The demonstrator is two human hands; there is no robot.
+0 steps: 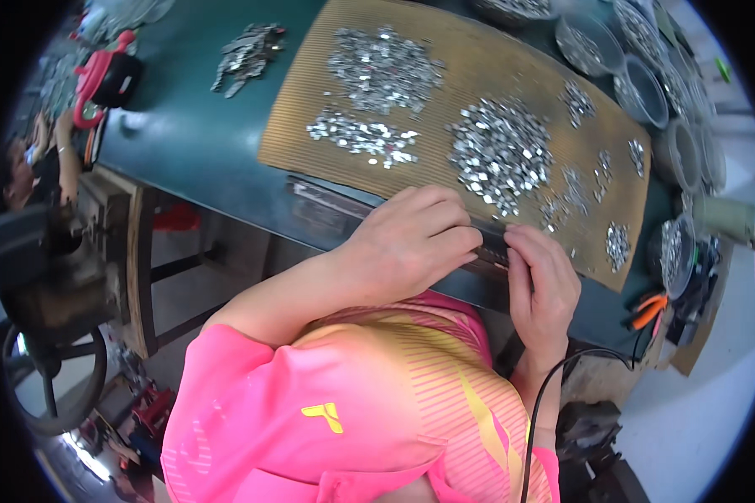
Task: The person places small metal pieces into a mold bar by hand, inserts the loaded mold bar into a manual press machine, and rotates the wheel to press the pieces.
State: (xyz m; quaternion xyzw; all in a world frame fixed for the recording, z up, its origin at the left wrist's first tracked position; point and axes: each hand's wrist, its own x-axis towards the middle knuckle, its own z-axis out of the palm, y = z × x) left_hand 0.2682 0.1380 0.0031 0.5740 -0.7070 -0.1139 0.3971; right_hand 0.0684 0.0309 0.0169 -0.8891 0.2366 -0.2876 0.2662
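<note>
While a co-worker (29, 168) shows past the counter's (184, 109) L end, a red-and-black item (109, 80) stands nr that end. Next, small heap of silver bits (250, 54), nr the far edge. Then ribbed brown cardboard (298, 109) w/ several heaps of small shiny pcs (502, 155), biggest approx mid-sheet. L hand (419, 239) lies over the dark narrow bar (492, 243), which runs along the counter's near edge, just below the cardboard's near edge; fingers curled, can't tell if its grip is on the bar or a pc. R hand (545, 281) is at the bar's R part, thumb & forefinger close together; narrow grip, contents can't tell. Clear bowls (678, 155), some w/ pcs, line the R end; orange-handled tool (646, 312) nr the near R corner.
</note>
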